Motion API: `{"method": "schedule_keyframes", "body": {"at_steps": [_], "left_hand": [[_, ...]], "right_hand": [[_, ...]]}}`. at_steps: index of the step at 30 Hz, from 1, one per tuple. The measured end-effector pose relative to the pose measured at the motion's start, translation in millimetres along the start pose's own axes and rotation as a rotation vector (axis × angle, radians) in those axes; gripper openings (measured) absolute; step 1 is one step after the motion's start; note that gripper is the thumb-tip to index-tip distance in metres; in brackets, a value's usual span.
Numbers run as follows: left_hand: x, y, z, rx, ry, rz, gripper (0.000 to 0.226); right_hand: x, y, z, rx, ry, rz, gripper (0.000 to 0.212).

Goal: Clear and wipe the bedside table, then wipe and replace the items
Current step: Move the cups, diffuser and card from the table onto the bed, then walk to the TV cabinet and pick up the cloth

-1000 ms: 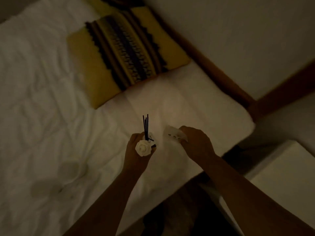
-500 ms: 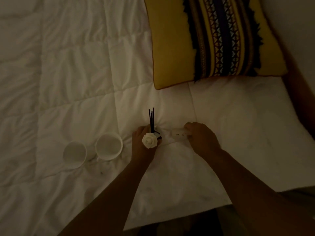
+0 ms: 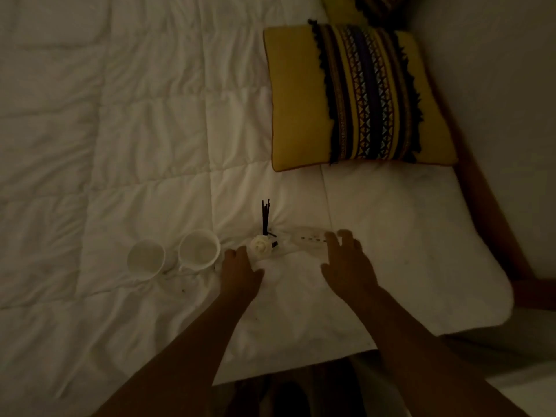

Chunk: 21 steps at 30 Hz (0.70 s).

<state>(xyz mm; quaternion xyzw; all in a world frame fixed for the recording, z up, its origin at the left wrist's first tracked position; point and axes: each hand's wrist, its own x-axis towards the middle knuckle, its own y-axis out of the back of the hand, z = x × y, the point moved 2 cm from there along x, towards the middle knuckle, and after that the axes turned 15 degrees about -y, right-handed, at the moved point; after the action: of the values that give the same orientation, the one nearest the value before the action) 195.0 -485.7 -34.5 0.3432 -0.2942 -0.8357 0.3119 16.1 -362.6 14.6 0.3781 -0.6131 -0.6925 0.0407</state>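
Released since before: white rose reed diffuser [image 3: 264, 240] and clear flat packet [image 3: 307, 236], now on white quilt [image 3: 150, 145].
Left hand [image 3: 240, 270] and right hand [image 3: 346, 263] spread, empty; clearing under way, wiping and replacing left.

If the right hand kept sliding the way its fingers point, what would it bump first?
Probably the small clear packet with dark dots lying on the white quilt; the right hand has its fingertips about at its edge. Contact is unclear.
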Motion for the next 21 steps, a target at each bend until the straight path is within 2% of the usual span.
{"method": "schedule_keyframes", "body": {"at_steps": [4, 8, 12, 17, 21], "left_hand": [[-62.0, 38.9, 25.7, -0.119, 0.028, -0.059, 0.055], [-143.3, 96.7, 48.8, -0.099, -0.062, 0.018, 0.033], [-236.0, 159.3, 49.7, -0.03, -0.098, 0.14, 0.027], [-366.0, 239.6, -1.0, 0.058, -0.016, 0.289, 0.028], [-456.9, 299.7, -79.2, 0.008, 0.155, 0.425, 0.027]], "right_hand": [[-62.1, 22.8, 1.1, 0.03, 0.092, -0.182, 0.044], [-139.7, 60.0, -23.1, 0.011, 0.259, -0.14, 0.039], [-221.1, 94.4, -70.7, 0.001, 0.412, -0.079, 0.034], [-340.3, 114.9, -167.0, 0.013, 0.617, -0.039, 0.025], [-421.8, 102.7, -256.5, -0.016, 0.802, -0.067, 0.026]]}}
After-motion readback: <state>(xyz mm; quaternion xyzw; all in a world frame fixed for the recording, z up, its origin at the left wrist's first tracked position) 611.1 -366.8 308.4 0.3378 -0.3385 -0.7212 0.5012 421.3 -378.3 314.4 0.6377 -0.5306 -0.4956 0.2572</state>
